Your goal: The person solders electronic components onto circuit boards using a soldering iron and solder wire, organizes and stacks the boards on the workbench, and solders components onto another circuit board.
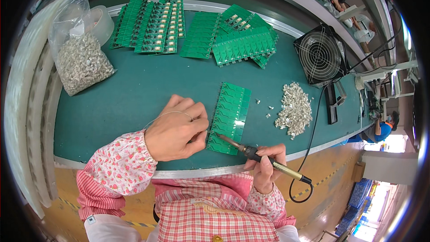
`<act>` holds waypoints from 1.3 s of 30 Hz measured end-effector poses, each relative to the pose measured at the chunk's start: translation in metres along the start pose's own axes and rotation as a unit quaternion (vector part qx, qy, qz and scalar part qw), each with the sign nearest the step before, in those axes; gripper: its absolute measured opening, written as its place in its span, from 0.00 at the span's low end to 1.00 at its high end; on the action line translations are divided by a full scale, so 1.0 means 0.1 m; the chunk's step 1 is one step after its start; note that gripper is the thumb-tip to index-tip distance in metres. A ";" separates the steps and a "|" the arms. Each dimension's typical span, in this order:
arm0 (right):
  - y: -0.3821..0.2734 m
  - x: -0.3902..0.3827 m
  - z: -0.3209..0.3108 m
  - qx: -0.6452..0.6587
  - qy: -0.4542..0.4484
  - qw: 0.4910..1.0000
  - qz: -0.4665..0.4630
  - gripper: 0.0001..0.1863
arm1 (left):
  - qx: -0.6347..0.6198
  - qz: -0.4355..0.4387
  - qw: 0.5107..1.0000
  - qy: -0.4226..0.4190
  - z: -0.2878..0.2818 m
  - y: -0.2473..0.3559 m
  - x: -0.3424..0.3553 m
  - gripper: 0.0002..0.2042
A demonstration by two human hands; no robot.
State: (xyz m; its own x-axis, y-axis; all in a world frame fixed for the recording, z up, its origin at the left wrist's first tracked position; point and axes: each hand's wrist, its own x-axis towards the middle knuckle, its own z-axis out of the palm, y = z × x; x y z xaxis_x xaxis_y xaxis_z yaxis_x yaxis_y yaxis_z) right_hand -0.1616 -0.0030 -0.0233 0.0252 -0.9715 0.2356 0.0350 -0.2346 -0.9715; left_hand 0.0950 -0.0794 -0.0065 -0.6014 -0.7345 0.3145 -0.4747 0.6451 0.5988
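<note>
A green circuit board panel lies on the mat in front of me, with a row of pins along its left edge. My right hand grips a soldering iron like a pen, its tip down at the lower left part of the panel. At the panel's left edge, my left hand is closed in a pinch on thin solder wire, which loops back over the hand. The wire's end near the iron tip is too fine to make out.
A heap of small white connectors lies right of the panel. Stacked circuit boards and more panels sit at the back. A fan stands back right, a bag of connectors back left. The iron's cord runs along the right.
</note>
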 end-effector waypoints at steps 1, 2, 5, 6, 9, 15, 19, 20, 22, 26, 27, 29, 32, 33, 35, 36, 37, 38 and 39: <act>0.00 0.00 0.00 0.000 0.000 1.000 0.000 0.07 | 0.000 0.000 1.000 0.000 0.00 0.00 0.00 0.04; 0.00 -0.01 -0.01 0.002 0.000 1.000 0.008 0.07 | -0.001 0.000 1.000 -0.002 0.01 0.00 0.00 0.04; -0.02 0.00 0.00 -0.004 -0.002 1.000 0.024 0.07 | -0.008 0.000 1.000 -0.001 0.01 0.00 0.00 0.03; -0.02 0.00 0.00 -0.011 -0.003 0.999 0.031 0.08 | -0.015 0.000 1.000 0.002 0.01 0.00 0.00 0.04; -0.03 0.01 0.00 -0.016 -0.015 0.999 0.028 0.08 | -0.014 0.006 1.000 0.001 0.02 0.00 0.00 0.04; -0.06 0.04 0.01 -0.038 -0.029 0.999 0.010 0.08 | -0.007 0.002 1.000 -0.010 0.02 0.00 0.00 0.03; -0.05 0.02 0.01 -0.038 -0.029 0.999 0.014 0.08 | -0.006 0.001 1.000 -0.013 0.01 0.00 -0.01 0.03; -0.06 0.03 0.01 -0.041 -0.030 0.999 0.015 0.08 | -0.008 0.005 1.000 -0.013 0.01 0.00 0.00 0.03; -0.06 0.03 0.02 -0.044 -0.032 0.998 0.015 0.07 | -0.008 0.009 1.000 -0.012 0.01 0.01 0.00 0.03; -0.05 0.03 0.03 -0.052 -0.029 0.998 0.001 0.07 | -0.002 0.008 1.000 -0.013 0.04 0.00 -0.01 0.03; -0.05 0.03 0.03 -0.049 -0.026 0.998 -0.001 0.07 | 0.001 0.008 1.000 -0.013 0.04 0.00 -0.01 0.03; -0.03 0.03 0.02 -0.046 -0.026 0.999 -0.005 0.07 | 0.004 0.007 1.000 -0.015 0.04 0.00 0.00 0.03; -0.03 0.03 0.02 -0.044 -0.026 0.999 -0.009 0.07 | 0.005 0.004 1.000 -0.015 0.03 -0.01 0.00 0.03; -0.03 0.03 0.02 -0.045 -0.026 0.999 -0.010 0.07 | 0.001 0.003 1.000 -0.013 0.03 -0.01 -0.01 0.03; -0.04 0.03 0.01 -0.047 -0.028 0.998 -0.007 0.07 | -0.001 0.002 1.000 -0.008 0.03 -0.02 -0.01 0.03; -0.04 0.03 0.01 -0.049 -0.030 0.998 -0.005 0.07 | -0.003 0.002 1.000 -0.002 0.03 -0.02 -0.01 0.04; -0.03 0.02 0.01 -0.049 -0.030 0.998 -0.005 0.07 | -0.003 0.002 1.000 -0.003 0.02 -0.02 0.00 0.04; -0.02 0.01 0.01 -0.032 -0.009 0.999 0.002 0.08 | -0.001 0.001 1.000 -0.005 0.02 -0.01 0.00 0.04; -0.01 0.00 0.01 -0.016 0.013 1.000 0.009 0.08 | 0.000 -0.002 1.000 -0.008 0.01 -0.01 0.00 0.04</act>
State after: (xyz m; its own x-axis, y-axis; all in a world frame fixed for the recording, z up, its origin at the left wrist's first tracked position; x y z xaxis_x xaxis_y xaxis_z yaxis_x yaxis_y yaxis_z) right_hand -0.1610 -0.0026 -0.0226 0.0002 -0.9761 0.2174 0.0034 -0.2174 -0.9761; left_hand 0.0945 -0.0796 -0.0080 -0.6098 -0.7332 0.3009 -0.4769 0.6427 0.5996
